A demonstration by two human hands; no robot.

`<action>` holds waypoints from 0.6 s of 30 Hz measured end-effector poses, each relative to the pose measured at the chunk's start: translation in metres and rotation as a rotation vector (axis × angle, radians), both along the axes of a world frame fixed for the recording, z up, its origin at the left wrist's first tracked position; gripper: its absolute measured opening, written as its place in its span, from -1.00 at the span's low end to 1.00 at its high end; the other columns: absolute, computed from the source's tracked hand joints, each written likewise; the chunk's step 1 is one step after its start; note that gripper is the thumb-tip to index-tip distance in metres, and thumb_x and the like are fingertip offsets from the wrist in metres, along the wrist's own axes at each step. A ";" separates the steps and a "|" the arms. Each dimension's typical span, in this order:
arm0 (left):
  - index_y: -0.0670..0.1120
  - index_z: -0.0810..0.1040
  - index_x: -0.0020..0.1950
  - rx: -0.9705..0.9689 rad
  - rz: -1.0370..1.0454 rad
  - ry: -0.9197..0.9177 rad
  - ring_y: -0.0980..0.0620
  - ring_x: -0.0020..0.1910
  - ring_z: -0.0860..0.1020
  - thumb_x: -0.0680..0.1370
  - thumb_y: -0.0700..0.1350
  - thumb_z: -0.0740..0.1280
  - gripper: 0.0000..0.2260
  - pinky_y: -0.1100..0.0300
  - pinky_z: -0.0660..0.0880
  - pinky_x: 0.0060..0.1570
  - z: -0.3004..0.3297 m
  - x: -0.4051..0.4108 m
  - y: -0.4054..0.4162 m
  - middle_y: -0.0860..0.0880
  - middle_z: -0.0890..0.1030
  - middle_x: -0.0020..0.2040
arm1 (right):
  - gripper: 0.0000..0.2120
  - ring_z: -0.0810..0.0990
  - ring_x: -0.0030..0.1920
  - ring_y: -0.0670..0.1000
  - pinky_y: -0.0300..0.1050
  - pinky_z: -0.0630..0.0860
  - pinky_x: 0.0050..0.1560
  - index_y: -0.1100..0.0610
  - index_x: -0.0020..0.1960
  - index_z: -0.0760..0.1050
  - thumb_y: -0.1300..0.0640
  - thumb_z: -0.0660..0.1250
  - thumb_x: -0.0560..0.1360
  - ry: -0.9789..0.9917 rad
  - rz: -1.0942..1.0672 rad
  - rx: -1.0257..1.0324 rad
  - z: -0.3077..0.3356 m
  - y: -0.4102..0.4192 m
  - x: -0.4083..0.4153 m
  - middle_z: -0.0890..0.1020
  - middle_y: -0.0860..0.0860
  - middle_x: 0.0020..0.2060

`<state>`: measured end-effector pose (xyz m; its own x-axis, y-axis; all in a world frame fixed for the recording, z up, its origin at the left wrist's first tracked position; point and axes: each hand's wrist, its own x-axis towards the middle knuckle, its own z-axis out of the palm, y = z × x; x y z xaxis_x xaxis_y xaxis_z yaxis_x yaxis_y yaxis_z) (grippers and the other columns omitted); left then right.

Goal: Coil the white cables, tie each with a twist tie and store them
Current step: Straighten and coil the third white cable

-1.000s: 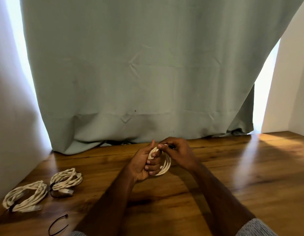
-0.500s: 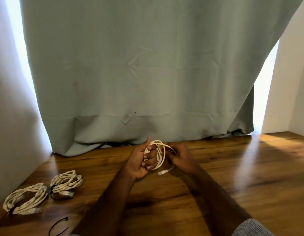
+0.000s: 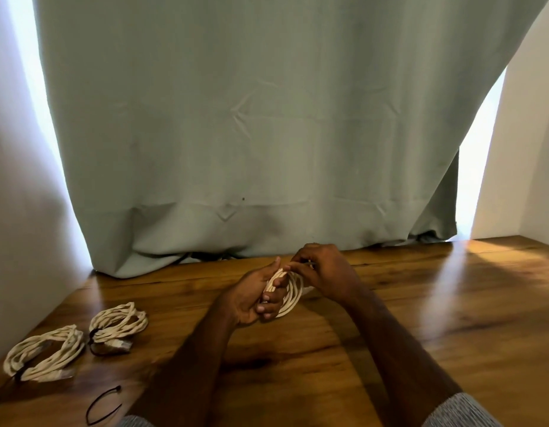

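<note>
A white cable coil [image 3: 291, 295] hangs above the wooden table [image 3: 421, 318] near its middle. My left hand [image 3: 251, 297] grips the coil with its fingers through the loops. My right hand [image 3: 322, 269] pinches the cable's loose end at the top of the coil. Two tied white coils lie on the table at the left: one [image 3: 119, 325] nearer the middle, the other [image 3: 43, 352] by the left edge. A loose black twist tie [image 3: 102, 405] lies at the front left.
A grey-green curtain [image 3: 267, 134] hangs behind the table and rests on its far edge. White walls close in on the left and right. Bare wood stretches to the right of my hands.
The cable's loose end, hanging below the coil half a second ago, has been brought up over the coil by my right hand. Both hands stay at the table's middle.
</note>
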<state>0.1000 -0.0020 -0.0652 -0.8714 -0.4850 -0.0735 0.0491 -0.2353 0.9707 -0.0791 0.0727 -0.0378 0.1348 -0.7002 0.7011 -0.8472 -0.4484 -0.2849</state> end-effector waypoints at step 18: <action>-0.06 0.38 -0.34 0.053 0.267 0.226 0.07 -0.66 0.24 0.58 0.22 0.20 -0.56 0.23 0.25 -0.54 0.002 -0.009 0.005 0.01 0.22 -0.59 | -0.67 0.49 -0.47 -0.16 -0.19 0.38 -0.36 0.03 -0.19 0.58 0.00 0.20 0.68 -0.504 0.060 0.057 -0.020 -0.014 0.036 0.56 -0.18 -0.47</action>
<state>0.0905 0.0032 -0.0632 -0.7115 -0.6986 0.0756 0.3283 -0.2353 0.9148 -0.0427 0.0586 -0.0579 -0.1688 -0.7407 0.6502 -0.5712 -0.4641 -0.6770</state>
